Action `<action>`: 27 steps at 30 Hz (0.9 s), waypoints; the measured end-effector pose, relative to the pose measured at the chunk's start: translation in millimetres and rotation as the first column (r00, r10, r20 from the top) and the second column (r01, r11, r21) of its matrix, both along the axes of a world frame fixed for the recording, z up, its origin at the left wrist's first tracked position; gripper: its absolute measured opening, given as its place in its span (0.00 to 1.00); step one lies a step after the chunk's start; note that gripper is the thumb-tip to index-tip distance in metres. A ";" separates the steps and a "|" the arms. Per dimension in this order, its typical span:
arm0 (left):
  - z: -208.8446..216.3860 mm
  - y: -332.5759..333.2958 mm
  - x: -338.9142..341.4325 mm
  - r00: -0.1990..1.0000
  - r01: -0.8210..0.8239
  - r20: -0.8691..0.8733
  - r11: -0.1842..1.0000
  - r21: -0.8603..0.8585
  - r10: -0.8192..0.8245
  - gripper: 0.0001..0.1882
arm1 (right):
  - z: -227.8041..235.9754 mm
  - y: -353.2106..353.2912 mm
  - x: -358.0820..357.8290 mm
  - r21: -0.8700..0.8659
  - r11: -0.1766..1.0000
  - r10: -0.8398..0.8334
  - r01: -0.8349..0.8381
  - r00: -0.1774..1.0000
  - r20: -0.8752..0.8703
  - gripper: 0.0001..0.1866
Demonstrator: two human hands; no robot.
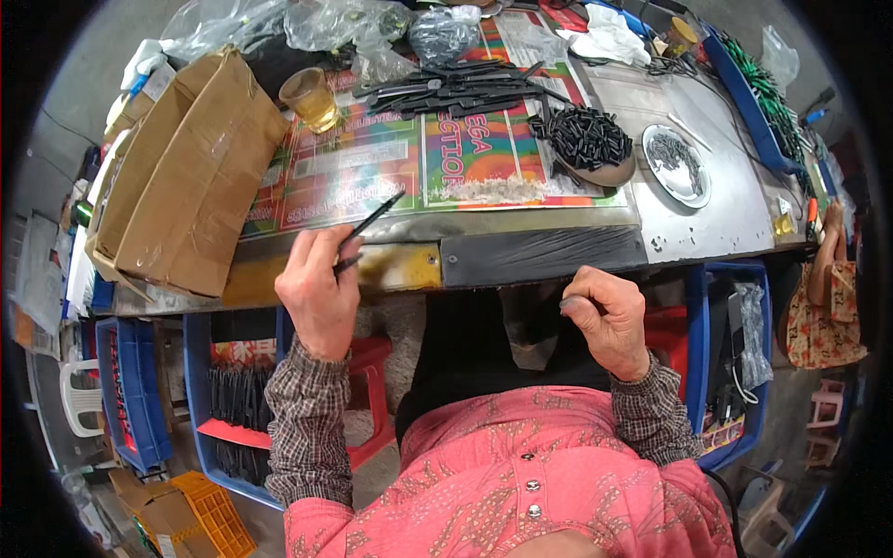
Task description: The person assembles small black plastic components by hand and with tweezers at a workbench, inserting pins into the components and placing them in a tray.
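My left hand point(319, 296) is raised over the near edge of the workbench, its fingers pinching a slim black pen-like stick point(379, 210) that slants up to the right. My right hand point(609, 321) is closed in front of the bench edge, thumb against the curled fingers; whatever may be inside is hidden. On the bench, a pile of long black sticks point(465, 86) lies toward the back. Right of it, short black tubes point(588, 136) are heaped on a brownish dish point(609, 177). A white dish point(699, 192) holds small greyish pieces point(672, 158).
An open cardboard box point(191, 177) stands at the bench's left, beside a cup of yellowish liquid point(312, 99). A blue tray point(744, 112) with green and black pieces lies at far right. Below the bench are blue bins point(193, 372) and a red stool point(372, 409).
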State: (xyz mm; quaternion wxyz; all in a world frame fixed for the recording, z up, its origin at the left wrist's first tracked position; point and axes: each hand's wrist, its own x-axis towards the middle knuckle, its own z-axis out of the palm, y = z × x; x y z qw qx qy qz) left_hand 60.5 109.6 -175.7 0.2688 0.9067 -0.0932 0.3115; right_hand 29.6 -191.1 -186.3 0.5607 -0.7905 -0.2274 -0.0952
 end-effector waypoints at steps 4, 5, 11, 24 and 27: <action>-1.8 26.0 22.7 0.992 -0.125 -0.006 0.983 0.131 0.127 0.08 | 5.9 -2.4 3.1 0.002 1.000 -0.015 0.015 1.000 0.023 0.10; -3.2 32.0 28.4 0.991 -0.135 0.005 0.974 0.184 0.137 0.07 | 7.8 -4.4 4.5 -0.007 1.000 -0.022 0.022 0.999 0.028 0.10; 0.1 47.3 49.1 0.966 -0.227 -0.043 0.914 0.336 0.256 0.09 | 16.3 -9.0 11.4 -0.026 0.999 -0.040 0.042 0.997 0.059 0.09; 22.9 -62.3 137.0 0.972 0.235 -0.057 0.940 0.247 -0.228 0.07 | 15.8 -20.3 25.5 -0.013 0.997 -0.077 0.079 0.993 0.086 0.09; 18.7 -86.6 167.5 0.972 0.232 -0.101 0.940 0.249 -0.213 0.08 | 15.1 -26.8 29.3 -0.006 0.995 -0.101 0.102 0.991 0.093 0.09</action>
